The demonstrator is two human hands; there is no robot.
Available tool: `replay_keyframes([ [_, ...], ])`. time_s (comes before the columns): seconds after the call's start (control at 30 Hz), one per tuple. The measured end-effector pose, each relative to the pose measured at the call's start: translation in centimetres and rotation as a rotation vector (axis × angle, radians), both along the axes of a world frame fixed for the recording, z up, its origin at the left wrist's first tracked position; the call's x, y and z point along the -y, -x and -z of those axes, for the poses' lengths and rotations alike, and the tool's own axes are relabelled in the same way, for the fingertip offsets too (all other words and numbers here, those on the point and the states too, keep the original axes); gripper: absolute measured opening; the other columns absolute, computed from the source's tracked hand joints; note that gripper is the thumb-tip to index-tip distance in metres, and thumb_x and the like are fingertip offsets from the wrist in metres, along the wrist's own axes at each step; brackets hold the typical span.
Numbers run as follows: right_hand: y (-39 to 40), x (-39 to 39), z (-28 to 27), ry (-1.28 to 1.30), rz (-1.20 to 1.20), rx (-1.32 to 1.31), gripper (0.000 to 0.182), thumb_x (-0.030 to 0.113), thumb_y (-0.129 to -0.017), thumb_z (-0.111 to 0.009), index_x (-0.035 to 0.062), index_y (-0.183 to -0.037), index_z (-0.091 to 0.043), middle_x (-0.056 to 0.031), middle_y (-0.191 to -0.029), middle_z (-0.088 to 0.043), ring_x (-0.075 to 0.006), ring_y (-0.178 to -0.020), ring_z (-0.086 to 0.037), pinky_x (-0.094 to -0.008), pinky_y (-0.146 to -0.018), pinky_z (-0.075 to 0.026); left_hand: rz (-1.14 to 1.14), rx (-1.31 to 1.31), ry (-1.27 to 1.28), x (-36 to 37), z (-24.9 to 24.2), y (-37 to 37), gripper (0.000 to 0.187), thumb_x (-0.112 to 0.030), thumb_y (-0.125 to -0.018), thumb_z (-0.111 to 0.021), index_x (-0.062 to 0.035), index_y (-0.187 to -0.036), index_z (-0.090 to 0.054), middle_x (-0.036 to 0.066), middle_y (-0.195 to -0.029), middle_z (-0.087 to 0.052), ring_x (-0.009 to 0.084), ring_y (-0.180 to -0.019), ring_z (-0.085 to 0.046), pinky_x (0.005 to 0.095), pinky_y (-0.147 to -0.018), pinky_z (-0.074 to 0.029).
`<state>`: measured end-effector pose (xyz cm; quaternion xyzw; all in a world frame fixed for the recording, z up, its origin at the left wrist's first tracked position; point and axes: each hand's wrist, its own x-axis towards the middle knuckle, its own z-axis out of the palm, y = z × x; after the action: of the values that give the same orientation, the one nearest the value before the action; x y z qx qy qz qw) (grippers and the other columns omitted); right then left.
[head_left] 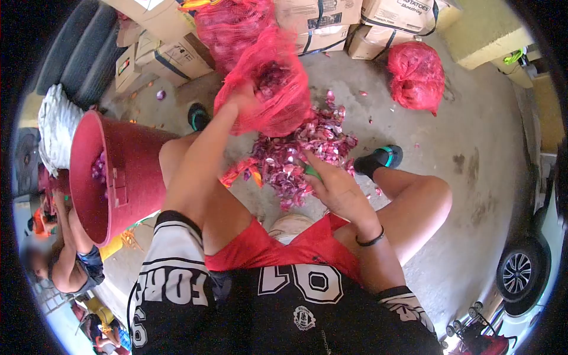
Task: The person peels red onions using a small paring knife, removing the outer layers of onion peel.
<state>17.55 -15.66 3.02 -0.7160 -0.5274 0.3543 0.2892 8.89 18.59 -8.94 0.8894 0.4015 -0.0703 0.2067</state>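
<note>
The left hand (239, 97) grips the mesh sack (263, 80) above the peel pile (302, 151); the right hand (334, 186) is closed on a green-handled tool (310, 171) beside the pile. The sack could slip — onions would scatter over the peels.

Concrete floor (473, 118): onion-peel pile (302, 151), red mesh sack (417, 74), cardboard boxes (171, 56).

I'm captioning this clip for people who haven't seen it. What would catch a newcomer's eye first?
First the red mesh sack, top centre, with the left hand reaching into its mouth. Below it a heap of purple onion skins lies on the concrete floor between the feet, with the right hand at its near edge holding something green. A big red bucket stands tilted at left.
</note>
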Motion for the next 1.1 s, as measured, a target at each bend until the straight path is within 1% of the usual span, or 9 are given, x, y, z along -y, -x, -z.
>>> replay_keyframes([
  [0.13, 0.2, -0.3, -0.2, -0.205, 0.045, 0.011, 0.055, 0.013, -0.091, -0.054, 0.0111, -0.144, -0.037, -0.0254, -0.109, -0.06, -0.0403, -0.098, -0.059, -0.0463, -0.084, -0.047, -0.137, 0.686, 0.639, 2.5, -10.4, 2.7, 0.064, -0.006, -0.071, -0.075, -0.0013, -0.128, -0.047, 0.014, -0.116, -0.058, 0.0219, -0.107, -0.059, 0.039, -0.085, -0.054],
  [0.2, 0.1, -0.6, -0.7, -0.205, 0.042, 0.006, 0.054, 0.009, -0.091, -0.053, 0.0116, -0.143, -0.04, -0.024, -0.108, -0.06, -0.0401, -0.099, -0.058, -0.0446, -0.084, -0.047, -0.205, 0.998, 0.93, 5.6, -15.4, 3.9, 0.059, 0.002, -0.074, -0.071, -0.0018, -0.128, -0.047, 0.013, -0.12, -0.057, 0.0235, -0.107, -0.059, 0.0396, -0.088, -0.054],
  [0.27, 0.4, -0.8, -0.9, -0.29, 0.058, -0.025, 0.052, 0.008, -0.091, -0.053, 0.0107, -0.142, -0.042, -0.0239, -0.107, -0.06, -0.0398, -0.098, -0.058, -0.0432, -0.085, -0.047, -0.231, 1.225, 1.117, 8.6, -17.3, 4.9, 0.058, 0.007, -0.076, -0.069, -0.0019, -0.129, -0.046, 0.013, -0.123, -0.055, 0.0248, -0.109, -0.059, 0.0408, -0.091, -0.054],
  [0.37, 1.2, -0.8, -1.3, -0.394, 0.142, -0.096, 0.045, 0.009, -0.094, -0.051, 0.0014, -0.138, -0.045, -0.0231, -0.122, -0.059, -0.0347, -0.113, -0.058, -0.0375, -0.096, -0.044, -0.199, 1.419, 1.248, 12.3, -17.3, 6.1, 0.063, 0.008, -0.078, -0.069, -0.0024, -0.134, -0.042, 0.014, -0.128, -0.053, 0.0258, -0.112, -0.058, 0.0427, -0.096, -0.053],
  [0.47, 1.5, 0.1, -2.2, -0.353, 0.202, -0.178, 0.046, 0.01, -0.094, -0.052, -0.0024, -0.137, -0.044, -0.0225, -0.129, -0.056, -0.0323, -0.12, -0.056, -0.0362, -0.101, -0.042, -0.237, 1.461, 1.404, 15.7, -16.7, 6.9, 0.069, 0.006, -0.078, -0.07, -0.003, -0.138, -0.037, 0.014, -0.132, -0.05, 0.0289, -0.115, -0.057, 0.0442, -0.096, -0.054],
  [0.57, 2.2, 0.9, -2.9, -0.35, 0.225, -0.234, 0.05, 0.01, -0.093, -0.055, -0.0032, -0.139, -0.041, -0.023, -0.132, -0.054, -0.0319, -0.123, -0.054, -0.0364, -0.102, -0.04, -0.266, 1.444, 1.347, 17.8, -15.0, 7.0, 0.067, 0.008, -0.076, -0.071, -0.0032, -0.134, -0.042, 0.012, -0.129, -0.051, 0.0246, -0.115, -0.056, 0.0405, -0.097, -0.051],
  [0.73, 3.3, 0.3, -3.5, -0.325, 0.23, -0.183, 0.062, 0.012, -0.09, -0.059, 0.001, -0.145, -0.033, -0.0258, -0.108, -0.063, -0.0334, -0.098, -0.066, -0.0398, -0.084, -0.049, -0.202, 1.351, 1.216, 19.2, -13.1, 6.9, 0.066, 0.012, -0.071, -0.074, -0.0014, -0.129, -0.047, 0.01, -0.126, -0.052, 0.0201, -0.115, -0.054, 0.0347, -0.097, -0.049],
  [0.77, 3.5, 0.1, -3.4, -0.35, 0.236, -0.148, 0.065, 0.013, -0.089, -0.061, 0.0026, -0.146, -0.032, -0.0247, -0.097, -0.064, -0.0341, -0.086, -0.067, -0.0409, -0.076, -0.05, -0.2, 1.344, 1.218, 19.4, -13.1, 6.8, 0.067, 0.013, -0.069, -0.075, -0.0011, -0.129, -0.047, 0.01, -0.126, -0.053, 0.0196, -0.115, -0.054, 0.034, -0.097, -0.049],
  [1.1, 3.5, -0.4, -3.7, -0.493, 0.137, -0.055, 0.057, 0.012, -0.089, -0.062, 0.0006, -0.141, -0.04, -0.0269, -0.117, -0.06, -0.0388, -0.099, -0.065, -0.0397, -0.084, -0.05, -0.179, 1.358, 1.242, 19.9, -12.9, 7.6, 0.058, 0.01, -0.073, -0.073, 0.0002, -0.126, -0.05, 0.01, -0.121, -0.057, 0.0191, -0.108, -0.059, 0.0343, -0.091, -0.053],
])
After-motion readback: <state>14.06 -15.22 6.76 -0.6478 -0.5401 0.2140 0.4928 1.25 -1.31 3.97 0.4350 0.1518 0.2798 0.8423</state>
